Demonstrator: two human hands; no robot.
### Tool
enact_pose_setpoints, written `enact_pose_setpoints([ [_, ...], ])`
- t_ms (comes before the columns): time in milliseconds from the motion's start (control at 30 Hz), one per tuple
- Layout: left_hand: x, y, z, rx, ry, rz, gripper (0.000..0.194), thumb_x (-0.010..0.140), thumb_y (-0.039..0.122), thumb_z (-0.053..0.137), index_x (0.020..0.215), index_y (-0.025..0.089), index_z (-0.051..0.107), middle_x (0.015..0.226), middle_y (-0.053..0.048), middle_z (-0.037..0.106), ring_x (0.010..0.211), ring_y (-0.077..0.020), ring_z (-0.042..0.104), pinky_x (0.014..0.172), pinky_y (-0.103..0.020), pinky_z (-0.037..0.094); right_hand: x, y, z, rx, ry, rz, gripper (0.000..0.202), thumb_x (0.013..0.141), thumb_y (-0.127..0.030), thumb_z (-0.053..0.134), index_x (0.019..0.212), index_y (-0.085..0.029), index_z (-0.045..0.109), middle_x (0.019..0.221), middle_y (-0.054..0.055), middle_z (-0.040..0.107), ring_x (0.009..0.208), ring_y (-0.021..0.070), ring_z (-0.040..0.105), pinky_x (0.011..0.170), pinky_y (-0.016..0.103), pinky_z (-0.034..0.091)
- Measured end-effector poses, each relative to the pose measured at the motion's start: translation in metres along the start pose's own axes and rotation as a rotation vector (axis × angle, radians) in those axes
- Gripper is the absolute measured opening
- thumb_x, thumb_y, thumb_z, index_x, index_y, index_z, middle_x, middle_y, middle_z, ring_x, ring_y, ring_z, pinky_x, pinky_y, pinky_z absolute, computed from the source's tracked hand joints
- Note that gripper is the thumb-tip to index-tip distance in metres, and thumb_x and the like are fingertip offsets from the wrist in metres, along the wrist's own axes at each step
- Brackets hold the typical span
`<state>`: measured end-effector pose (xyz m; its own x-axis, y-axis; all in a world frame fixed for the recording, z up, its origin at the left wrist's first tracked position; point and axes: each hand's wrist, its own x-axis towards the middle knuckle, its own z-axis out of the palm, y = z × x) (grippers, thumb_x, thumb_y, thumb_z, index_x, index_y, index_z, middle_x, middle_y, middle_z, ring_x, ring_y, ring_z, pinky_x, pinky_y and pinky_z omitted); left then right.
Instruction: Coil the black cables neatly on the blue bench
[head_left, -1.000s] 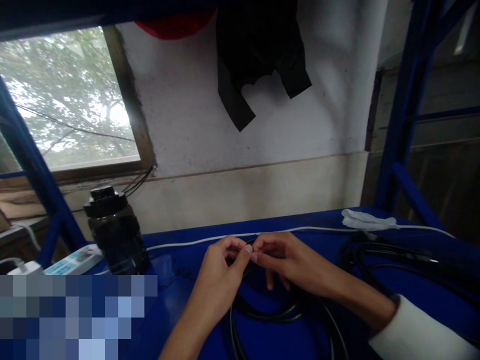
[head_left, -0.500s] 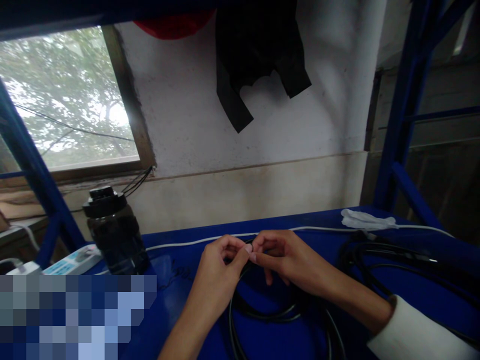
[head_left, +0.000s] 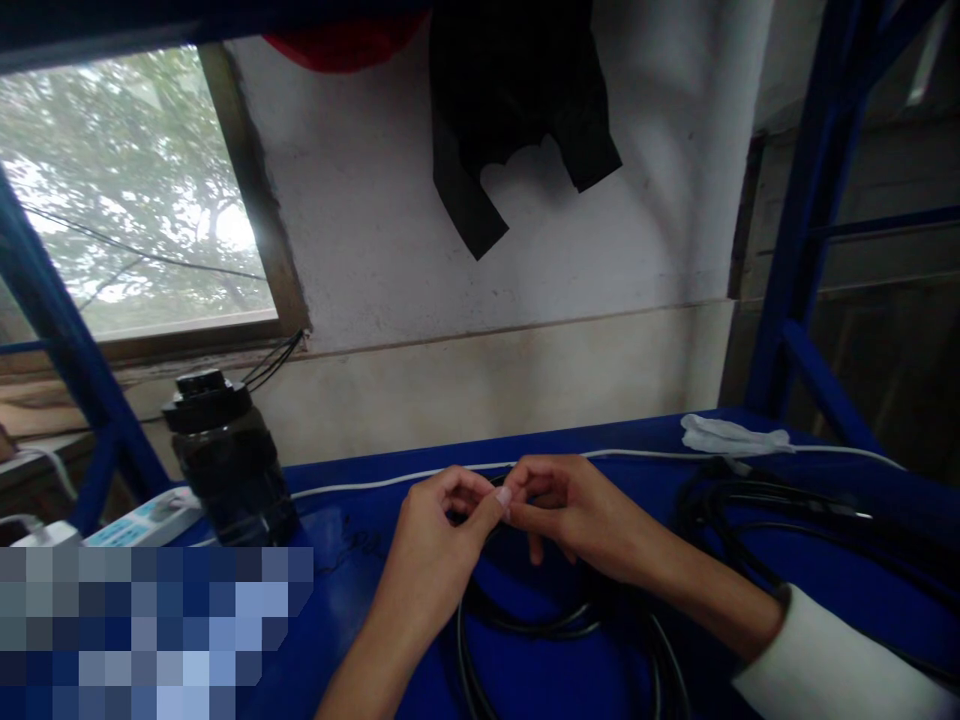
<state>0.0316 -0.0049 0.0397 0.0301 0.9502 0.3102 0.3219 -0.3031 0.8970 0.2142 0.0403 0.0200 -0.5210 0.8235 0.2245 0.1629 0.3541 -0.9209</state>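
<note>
My left hand [head_left: 450, 520] and my right hand [head_left: 566, 510] meet fingertip to fingertip over the blue shelf, both closed in a pinch. Whatever lies between the fingertips is too small or too hidden to name. A coiled black cable [head_left: 540, 632] lies directly beneath them, and part of it runs up behind the fingers. Whether the fingers grip this cable I cannot tell. The lower fingers of my right hand curl down over the coil.
Another black cable coil [head_left: 780, 495] lies to the right, near a crumpled white glove-like item [head_left: 731, 436]. A white cord [head_left: 375, 487] crosses the blue shelf [head_left: 345, 640]. At left stand a dark bottle [head_left: 229, 470] and a white power strip [head_left: 142, 520]. Blue posts [head_left: 799, 250] flank the shelf.
The hands stay together in nearly the same pose, with only a slight shift of the fingertips. The whole view has moved a little.
</note>
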Motion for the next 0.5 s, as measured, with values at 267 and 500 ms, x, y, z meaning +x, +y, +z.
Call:
enact_pose_setpoints([
  [267, -0.001, -0.001, 0.002, -0.038, 0.009, 0.046, 0.017, 0.089, 0.037, 0.073, 0.091, 0.019, 0.074, 0.088, -0.006, 0.078, 0.084, -0.0219, 0.071, 0.077, -0.032, 0.052, -0.001, -0.010, 0.001, 0.034, 0.013, -0.015, 0.028, 0.091, -0.044, 0.078, 0.089, -0.018, 0.067, 0.074, -0.001, 0.068, 0.053, 0.0110, 0.065, 0.039, 0.014, 0.035],
  [500, 0.000, -0.002, 0.000, -0.015, 0.006, 0.043, 0.013, 0.090, 0.030, 0.070, 0.086, 0.020, 0.075, 0.089, -0.006, 0.079, 0.088, -0.0234, 0.073, 0.083, -0.035, 0.052, -0.002, -0.012, 0.001, 0.050, -0.009, -0.046, 0.018, 0.095, -0.033, 0.073, 0.090, -0.017, 0.067, 0.076, -0.001, 0.068, 0.054, 0.0087, 0.064, 0.043, 0.015, 0.038],
])
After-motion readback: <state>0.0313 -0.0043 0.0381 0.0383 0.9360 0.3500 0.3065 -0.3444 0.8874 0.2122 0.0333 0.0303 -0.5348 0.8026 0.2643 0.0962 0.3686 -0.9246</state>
